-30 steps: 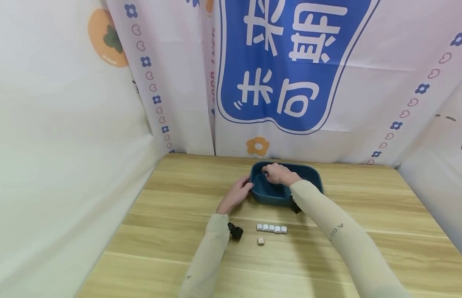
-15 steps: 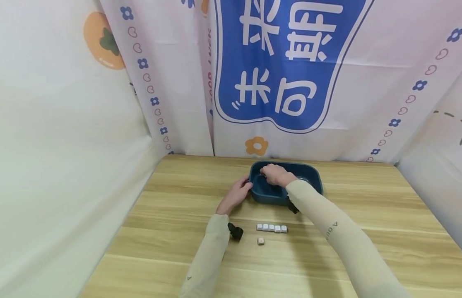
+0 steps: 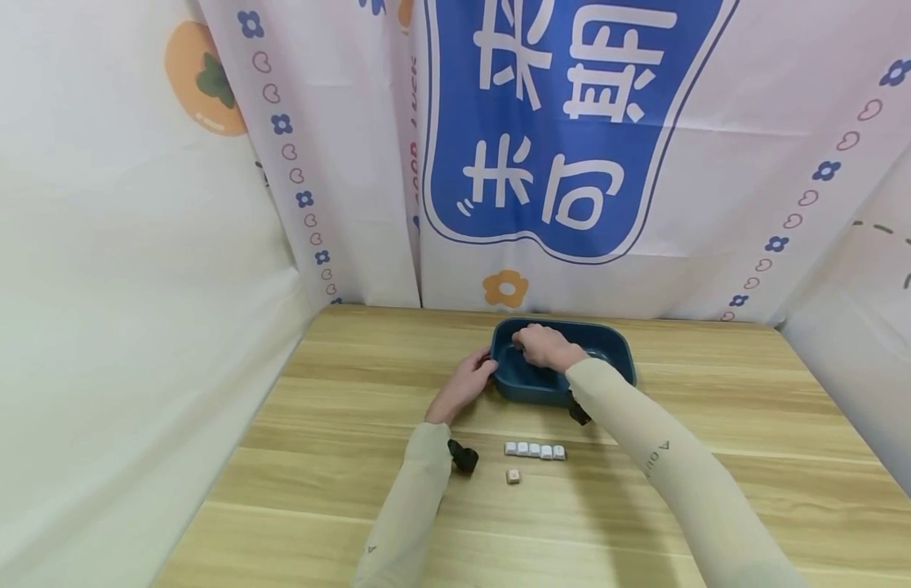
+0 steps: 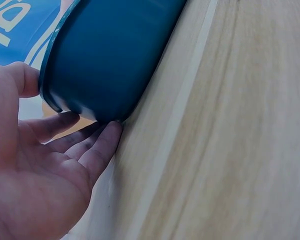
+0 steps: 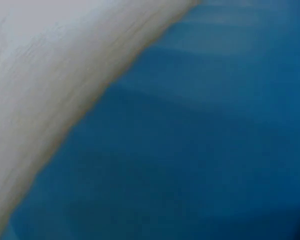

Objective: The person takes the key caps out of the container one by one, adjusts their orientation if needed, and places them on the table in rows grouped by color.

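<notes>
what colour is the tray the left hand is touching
Dark teal-blue; the tray shows best in the head view.

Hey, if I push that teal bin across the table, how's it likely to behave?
The teal bin looks stiff, judging by its even, undented shape. Being wide and low, it should slide rather than tip. Its smooth outside may feel slippery.

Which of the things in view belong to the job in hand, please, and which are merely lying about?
Likely in the work:
blue bin
left hand, touching the bin
right hand, over its interior
row of five small white blocks
single block nearer the person

Apparently just surroundings:
wooden table
printed cloth behind
black wrist devices
No loose item looks stray.
</notes>
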Tool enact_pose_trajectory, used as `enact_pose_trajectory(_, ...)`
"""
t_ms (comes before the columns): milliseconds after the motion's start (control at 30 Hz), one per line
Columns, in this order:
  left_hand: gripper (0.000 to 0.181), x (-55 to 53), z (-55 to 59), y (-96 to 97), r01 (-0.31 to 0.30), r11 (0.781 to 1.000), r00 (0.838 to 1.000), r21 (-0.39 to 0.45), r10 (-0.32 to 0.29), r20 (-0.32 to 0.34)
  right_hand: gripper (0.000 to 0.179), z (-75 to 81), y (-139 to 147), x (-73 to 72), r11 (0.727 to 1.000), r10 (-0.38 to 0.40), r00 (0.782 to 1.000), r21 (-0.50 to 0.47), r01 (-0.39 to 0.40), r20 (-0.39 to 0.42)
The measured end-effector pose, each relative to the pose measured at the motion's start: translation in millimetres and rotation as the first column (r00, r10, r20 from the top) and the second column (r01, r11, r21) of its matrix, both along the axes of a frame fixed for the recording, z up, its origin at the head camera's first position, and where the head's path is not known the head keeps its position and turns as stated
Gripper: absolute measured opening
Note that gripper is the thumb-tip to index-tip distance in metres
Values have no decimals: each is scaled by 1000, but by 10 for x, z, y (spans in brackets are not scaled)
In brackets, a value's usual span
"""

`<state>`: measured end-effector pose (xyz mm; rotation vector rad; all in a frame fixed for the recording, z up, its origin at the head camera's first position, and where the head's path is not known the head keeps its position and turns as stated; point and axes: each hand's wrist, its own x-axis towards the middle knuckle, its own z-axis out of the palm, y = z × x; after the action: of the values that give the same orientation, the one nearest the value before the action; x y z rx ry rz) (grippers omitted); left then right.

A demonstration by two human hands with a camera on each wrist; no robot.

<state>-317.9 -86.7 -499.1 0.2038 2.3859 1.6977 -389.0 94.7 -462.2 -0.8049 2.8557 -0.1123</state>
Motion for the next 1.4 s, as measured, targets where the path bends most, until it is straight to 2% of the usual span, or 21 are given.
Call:
enact_pose_trajectory(333,47,-9,3,27,6,1000,1000,11,-6,-4,15,-3,60,12,998,43,998,-38,-44,-41)
enact_pose_trajectory(433,47,-6,10,26,5,1000,1000,21,-5,-4,16,33,93,26,996,58,997,-67,-62,-57)
enact_pose_trajectory(667,47,-10,7,23,5,1000,1000,25,-5,-8,25,141,158,109,990,28,999,-138,-34,-43)
enact_pose_trajectory(1033,46,-5,-7,14,-4,1000,1000,27,4,-6,20,296,183,215,972,41,995,-225,-61,-94)
enact_pose_trajectory(1267,47,171,323,10,38,999,999,-5,-38,6,12,369,209,290,965,35,992,-254,-65,-118)
enact_pose_trajectory(1300,47,172,321,8,38,999,999,-6,-38,3,12,374,212,302,964,34,992,-257,-64,-121)
enact_pose_trajectory(1400,47,90,212,3,39,999,999,18,-39,23,12,387,220,336,962,25,992,-266,-58,-125)
